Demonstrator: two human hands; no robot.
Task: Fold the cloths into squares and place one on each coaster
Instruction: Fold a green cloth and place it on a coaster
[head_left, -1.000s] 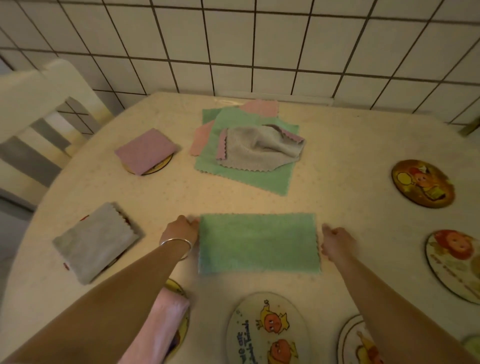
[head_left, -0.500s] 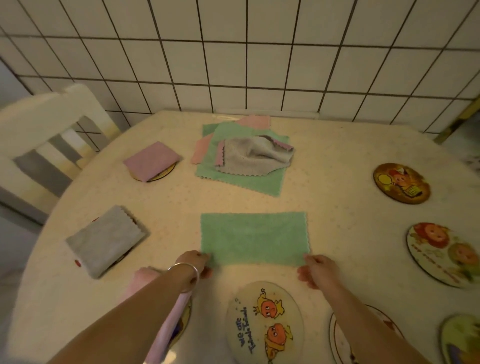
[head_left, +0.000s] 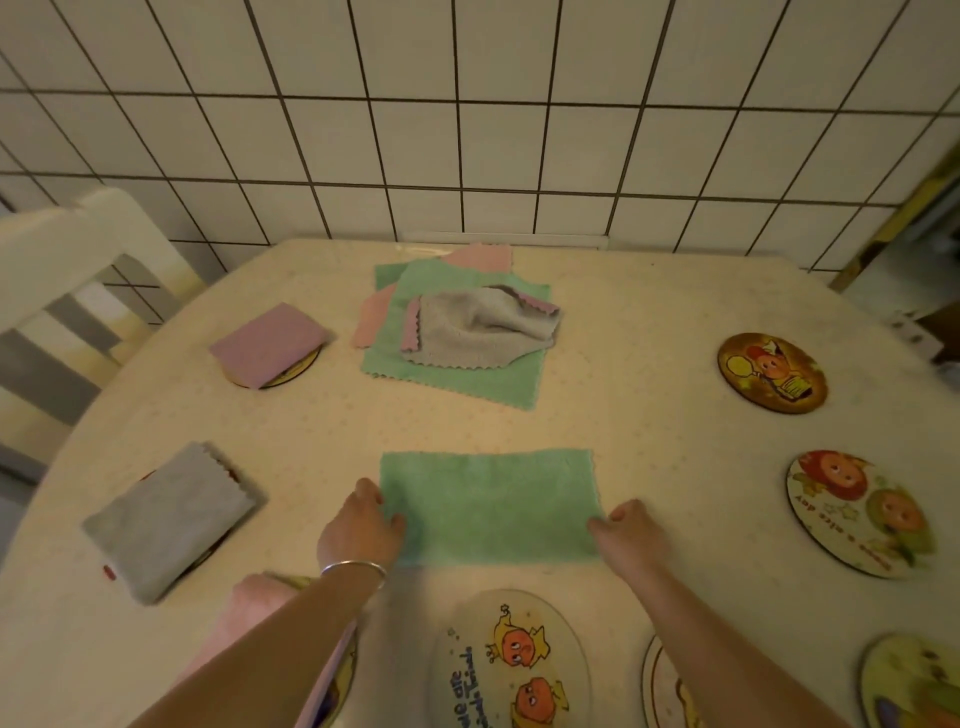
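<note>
Both hands have slid from the near corners up to the short ends of the green rectangular folded cloth (head_left: 491, 506), which lies flat at the table's centre as before. At the cloth's 9 o'clock end the left hand (head_left: 361, 530), a silver bangle (head_left: 354, 567) on its wrist, has its curled fingers pinching the edge; at the 3 o'clock end the right hand (head_left: 631, 530) grips the near corner likewise (its fingertips are blurred).

On the cream dotted round table (head_left: 649, 415), a loose pile of green, pink and grey cloths (head_left: 462, 332) sits at 12 o'clock. At 10 o'clock a lilac folded square cloth (head_left: 270, 344) covers a coaster; at 9 o'clock a grey folded cloth (head_left: 171, 519) covers another. Bare round cartoon-printed coasters lie at 2 o'clock (head_left: 771, 373), 3 o'clock (head_left: 860, 512) and 6 o'clock (head_left: 511, 660). A pink folded cloth (head_left: 244, 618) shows beneath the left forearm at 7 o'clock.
</note>
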